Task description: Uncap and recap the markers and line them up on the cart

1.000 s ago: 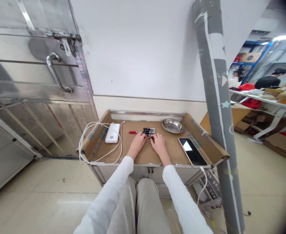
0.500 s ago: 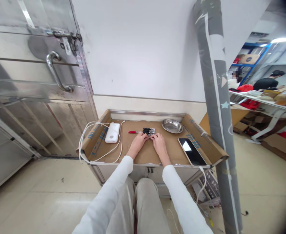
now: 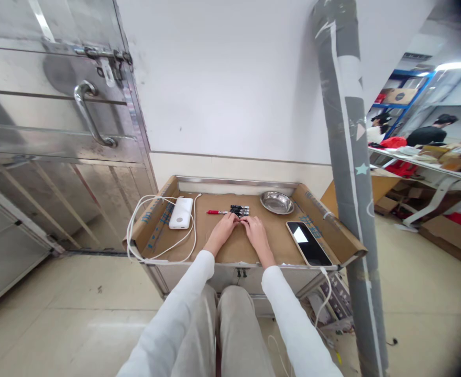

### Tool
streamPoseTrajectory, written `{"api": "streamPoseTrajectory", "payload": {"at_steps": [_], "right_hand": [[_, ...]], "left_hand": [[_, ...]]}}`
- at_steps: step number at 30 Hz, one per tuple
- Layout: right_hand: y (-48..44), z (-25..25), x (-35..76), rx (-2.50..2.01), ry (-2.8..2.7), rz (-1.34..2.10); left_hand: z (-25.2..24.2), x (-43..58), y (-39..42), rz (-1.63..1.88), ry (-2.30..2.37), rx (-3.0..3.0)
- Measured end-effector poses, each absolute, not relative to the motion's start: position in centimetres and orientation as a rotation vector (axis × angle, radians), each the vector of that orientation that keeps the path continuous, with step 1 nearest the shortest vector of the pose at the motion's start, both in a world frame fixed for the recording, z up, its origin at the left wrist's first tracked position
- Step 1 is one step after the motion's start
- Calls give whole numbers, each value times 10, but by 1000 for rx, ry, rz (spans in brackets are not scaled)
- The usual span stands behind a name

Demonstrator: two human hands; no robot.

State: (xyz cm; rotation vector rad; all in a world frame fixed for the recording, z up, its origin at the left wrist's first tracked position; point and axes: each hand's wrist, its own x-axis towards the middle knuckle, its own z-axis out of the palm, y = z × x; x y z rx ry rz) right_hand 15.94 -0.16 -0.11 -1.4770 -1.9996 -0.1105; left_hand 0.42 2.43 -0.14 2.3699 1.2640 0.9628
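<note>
Several black pens lie side by side on the brown cardboard surface. A red pen lies just left of them, pointing sideways. At the near side of the black pens, my left hand has its fingers closed in a pinch. My right hand meets it from the other side, fingers also bent together, the fingertips of both hands almost touching. Whatever sits between the fingertips is too small and covered to name.
A white power bank with a looped white cable lies at the left. On the right are a shiny metal bowl and a phone. Raised cardboard edges border the surface. A tall wrapped roll leans beside it.
My right fingertips have shifted slightly left, closer to my left fingertips. The pens, bowl, phone and power bank lie as before.
</note>
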Motion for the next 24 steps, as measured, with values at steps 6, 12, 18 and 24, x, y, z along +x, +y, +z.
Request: {"api": "streamPoseTrajectory", "payload": {"at_steps": [6, 12, 18, 24], "right_hand": [[-2, 0, 159, -1460, -2038, -97], [-6, 4, 159, -1570, -1891, -223], [-5, 2, 161, -1662, -1705, -224], [-7, 3, 160, -1771, -1742, -209]], "left_hand": [[-2, 5, 25, 1046, 1143, 2261], [4, 5, 21, 1043, 1205, 2551], [8, 5, 17, 853, 1316, 2667], [8, 5, 17, 928, 1368, 2614]]}}
